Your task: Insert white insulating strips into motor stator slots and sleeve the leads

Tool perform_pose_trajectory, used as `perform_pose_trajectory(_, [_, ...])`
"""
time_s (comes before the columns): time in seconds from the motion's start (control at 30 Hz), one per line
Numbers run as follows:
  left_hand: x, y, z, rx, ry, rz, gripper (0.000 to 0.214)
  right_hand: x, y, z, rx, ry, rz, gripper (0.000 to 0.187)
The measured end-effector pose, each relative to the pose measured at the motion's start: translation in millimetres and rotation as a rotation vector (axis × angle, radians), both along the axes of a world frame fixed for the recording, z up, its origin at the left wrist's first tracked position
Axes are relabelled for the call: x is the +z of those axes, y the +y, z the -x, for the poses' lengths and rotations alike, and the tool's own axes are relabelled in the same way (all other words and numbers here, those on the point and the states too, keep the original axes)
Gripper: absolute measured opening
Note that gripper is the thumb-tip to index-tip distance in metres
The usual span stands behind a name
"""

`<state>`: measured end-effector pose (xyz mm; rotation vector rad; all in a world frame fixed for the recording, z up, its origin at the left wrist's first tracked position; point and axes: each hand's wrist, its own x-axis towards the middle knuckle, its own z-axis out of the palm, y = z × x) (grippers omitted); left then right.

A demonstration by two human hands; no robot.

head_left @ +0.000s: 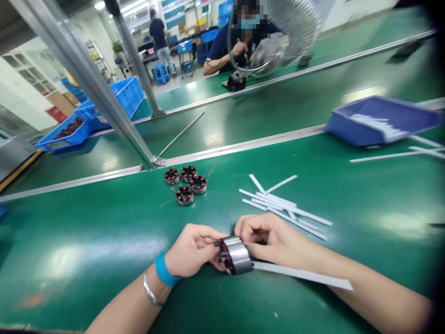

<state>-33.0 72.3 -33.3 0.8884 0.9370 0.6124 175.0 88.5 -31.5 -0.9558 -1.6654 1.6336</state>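
Both my hands meet over a small motor stator [237, 255], a steel ring with copper windings inside, held just above the green table [86, 250]. My left hand [193, 250], with a blue wristband, grips the stator's left face with curled fingers. My right hand [266, 236] is closed on its top and right side. A long white paper strip [306, 274] runs from the stator to the right, under my right forearm. Several more stators [186, 183] lie behind my hands. A loose pile of white strips [285, 206] lies to the right of them.
A blue bin [378, 121] with white strips sits at the right, more strips [399, 153] beside it. Blue crates [100, 109] stand at the far left behind a slanted metal post [90, 79]. Across the far belt a seated person [236, 41] works near a fan [295, 23].
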Motion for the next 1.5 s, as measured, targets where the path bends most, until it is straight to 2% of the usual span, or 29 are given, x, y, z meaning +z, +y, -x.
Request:
perform_pose_trajectory(0.13, [-2.7,-1,-2,0.029,-0.040,-0.051,0.042,8.6,1,-6,0.045,0.041,0.103,0.021])
perform_pose_trajectory(0.2, [-4.2,-2,-3,0.083,-0.071,-0.035,0.036,13.0,11,-21,0.021,-0.051,0.025,0.023])
perform_pose_trajectory(0.27, [-5.0,-1,-2,0.117,-0.136,0.009,0.035,14.3,26,-46,-0.123,-0.316,-0.189,0.025])
perform_pose_trajectory(0.33, [-5.2,1,-1,0.142,-0.219,0.037,0.035,11.0,42,-72,-0.321,-0.723,-0.368,0.017])
perform_pose_trajectory(0.4, [-5.0,3,0,0.153,-0.278,0.045,0.034,4.1,56,-91,-0.362,-0.978,-0.369,0.007])
perform_pose_trajectory(0.53, [-6.1,4,1,0.137,-0.238,0.058,0.032,-3.8,66,-98,-0.358,-1.049,-0.320,0.018])
perform_pose_trajectory(0.6, [-8.2,3,0,0.160,-0.194,0.060,0.030,1.2,62,-93,-0.428,-0.997,-0.339,0.020])
perform_pose_trajectory(0.67, [-10.7,2,-2,0.190,-0.184,0.059,0.036,10.7,51,-84,-0.388,-0.755,-0.341,0.016])
perform_pose_trajectory(0.77, [-13.3,1,-6,0.207,-0.186,0.043,0.045,23.2,28,-62,-0.061,-0.300,-0.272,0.012])
perform_pose_trajectory(0.83, [-13.4,2,-7,0.188,-0.182,0.035,0.045,25.2,14,-43,0.056,-0.186,-0.262,0.014])
perform_pose_trajectory(0.97, [-11.9,2,-7,0.104,-0.177,0.044,0.045,14.3,3,-17,0.012,-0.168,-0.319,0.016])
perform_pose_trajectory(1.13, [-14.1,-3,-5,0.013,-0.183,0.037,0.065,-4.6,-1,-11,-0.079,-0.163,-0.285,0.015])
perform_pose_trajectory(1.3, [-17.5,-13,-12,0.074,0.098,-0.199,0.048,-16.2,-6,-9,-0.140,-0.210,-0.232,0.018])
perform_pose_trajectory(1.43, [-16.9,-17,-14,0.092,0.289,-0.487,0.034,-16.4,-5,-9,-0.046,-0.241,-0.209,0.007])
perform_pose_trajectory(1.5, [-16.9,-16,-14,0.097,0.345,-0.579,0.028,-15.3,-3,-8,0.019,-0.244,-0.223,0.005])
